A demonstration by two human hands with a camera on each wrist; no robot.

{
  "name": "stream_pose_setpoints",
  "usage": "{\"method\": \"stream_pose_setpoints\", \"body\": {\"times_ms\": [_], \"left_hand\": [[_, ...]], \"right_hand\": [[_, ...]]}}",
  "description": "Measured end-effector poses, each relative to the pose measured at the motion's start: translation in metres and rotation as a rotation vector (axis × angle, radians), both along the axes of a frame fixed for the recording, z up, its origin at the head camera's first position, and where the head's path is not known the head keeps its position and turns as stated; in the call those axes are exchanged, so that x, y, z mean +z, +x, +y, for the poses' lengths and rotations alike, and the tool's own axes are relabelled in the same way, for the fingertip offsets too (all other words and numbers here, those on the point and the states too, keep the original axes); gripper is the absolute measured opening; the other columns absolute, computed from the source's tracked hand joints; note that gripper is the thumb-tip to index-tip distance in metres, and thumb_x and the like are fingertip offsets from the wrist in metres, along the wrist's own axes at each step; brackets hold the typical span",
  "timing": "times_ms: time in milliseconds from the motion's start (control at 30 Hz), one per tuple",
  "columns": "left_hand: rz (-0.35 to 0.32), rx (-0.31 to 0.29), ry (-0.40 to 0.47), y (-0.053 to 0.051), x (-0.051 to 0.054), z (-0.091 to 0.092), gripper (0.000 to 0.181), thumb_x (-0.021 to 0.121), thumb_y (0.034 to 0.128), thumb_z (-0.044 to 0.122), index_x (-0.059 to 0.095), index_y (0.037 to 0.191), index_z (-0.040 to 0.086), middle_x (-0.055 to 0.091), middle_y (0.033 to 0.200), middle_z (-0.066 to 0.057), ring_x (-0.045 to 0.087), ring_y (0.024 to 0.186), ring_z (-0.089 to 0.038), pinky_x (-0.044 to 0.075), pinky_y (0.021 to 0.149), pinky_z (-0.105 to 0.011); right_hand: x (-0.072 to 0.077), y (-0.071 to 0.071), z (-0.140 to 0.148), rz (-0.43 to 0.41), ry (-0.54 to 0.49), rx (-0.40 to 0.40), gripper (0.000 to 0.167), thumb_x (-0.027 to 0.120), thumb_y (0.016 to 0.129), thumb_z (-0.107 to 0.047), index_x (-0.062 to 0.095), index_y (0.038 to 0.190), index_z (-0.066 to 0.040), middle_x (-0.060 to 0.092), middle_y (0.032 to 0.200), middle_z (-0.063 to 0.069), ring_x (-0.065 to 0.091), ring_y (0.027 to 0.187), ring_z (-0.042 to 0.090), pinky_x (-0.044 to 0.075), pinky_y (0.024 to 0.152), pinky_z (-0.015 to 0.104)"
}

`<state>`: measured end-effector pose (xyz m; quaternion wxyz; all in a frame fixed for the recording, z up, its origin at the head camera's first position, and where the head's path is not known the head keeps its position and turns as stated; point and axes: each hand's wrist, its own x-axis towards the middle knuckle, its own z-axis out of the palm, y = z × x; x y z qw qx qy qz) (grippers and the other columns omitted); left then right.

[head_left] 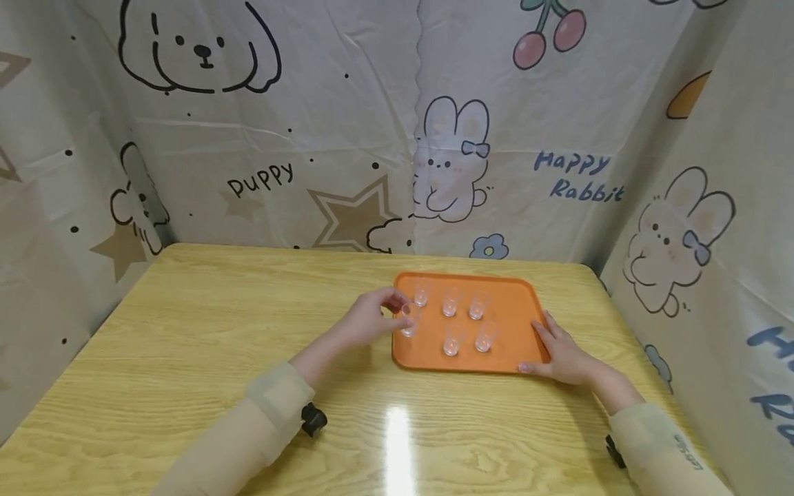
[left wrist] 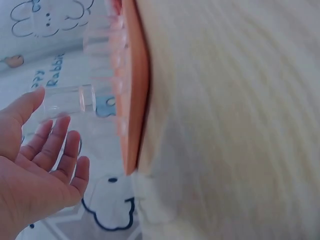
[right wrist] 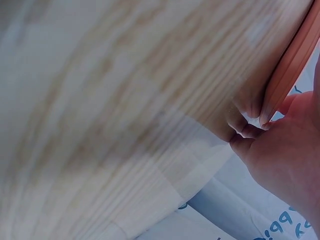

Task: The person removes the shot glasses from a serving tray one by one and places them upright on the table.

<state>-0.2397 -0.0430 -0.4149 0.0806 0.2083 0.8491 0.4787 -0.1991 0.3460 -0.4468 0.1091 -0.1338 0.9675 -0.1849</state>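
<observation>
My left hand (head_left: 369, 318) pinches a small clear cup (head_left: 407, 325) near its rim, between thumb and fingertips, at the left edge of an orange tray (head_left: 509, 289). In the left wrist view, the held cup (left wrist: 67, 101) hangs just off the tray (left wrist: 134, 100), with a gap between them. Several similar clear cups (head_left: 451, 342) stand upright on the tray in two rough rows. At the tray's near right corner, my right hand (head_left: 564, 355) grips the rim, its thumb on the near side and its fingers on the right side. Some right fingertips (right wrist: 240, 122) show beside the tray edge.
The tray lies on a wood-grain table (head_left: 205, 331), toward its far right part. A printed cloth (head_left: 347, 138) with cartoon animals hangs behind the table and along both sides. Light glares off the table's near middle.
</observation>
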Motion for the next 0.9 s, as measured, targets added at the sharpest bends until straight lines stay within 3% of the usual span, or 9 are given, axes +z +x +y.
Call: {"method": "stream_pose_setpoints", "body": {"times_ms": [167, 400, 633, 900], "left_hand": [[0.008, 0.059, 0.001, -0.005, 0.010, -0.018, 0.030, 0.075, 0.0817, 0.026, 0.061, 0.105, 0.014, 0.061, 0.102, 0.002, 0.054, 0.100, -0.017, 0.047, 0.084, -0.033], [0.020, 0.154, 0.044, -0.023, 0.019, -0.041, 0.031, 0.074, 0.0824, 0.027, 0.060, 0.107, 0.013, 0.061, 0.105, -0.001, 0.053, 0.104, -0.020, 0.045, 0.090, -0.037], [0.017, 0.268, 0.095, -0.042, 0.008, -0.053, 0.036, 0.073, 0.0834, 0.025, 0.059, 0.113, 0.008, 0.060, 0.110, -0.006, 0.053, 0.108, -0.023, 0.045, 0.092, -0.038], [0.025, 0.315, 0.085, -0.058, -0.011, -0.056, 0.039, 0.071, 0.0853, 0.021, 0.057, 0.116, 0.002, 0.059, 0.114, -0.015, 0.053, 0.109, -0.028, 0.043, 0.096, -0.040]], "right_hand": [[-0.001, 0.001, -0.002, 0.002, -0.001, 0.007, 0.103, 0.071, 0.078, -0.051, 0.021, 0.144, 0.010, 0.001, 0.151, 0.034, 0.012, 0.131, 0.059, 0.024, 0.100, 0.068], [0.002, 0.001, -0.003, 0.002, -0.012, 0.007, 0.103, 0.072, 0.078, -0.049, 0.021, 0.144, 0.011, 0.001, 0.150, 0.035, 0.012, 0.131, 0.059, 0.022, 0.100, 0.070], [0.003, 0.002, -0.004, -0.001, -0.023, 0.014, 0.103, 0.072, 0.078, -0.049, 0.021, 0.143, 0.012, 0.001, 0.150, 0.036, 0.011, 0.130, 0.060, 0.022, 0.100, 0.070], [0.002, 0.002, -0.001, 0.022, -0.041, 0.034, 0.102, 0.071, 0.078, -0.050, 0.021, 0.142, 0.012, 0.001, 0.149, 0.036, 0.012, 0.129, 0.061, 0.022, 0.098, 0.071]]}}
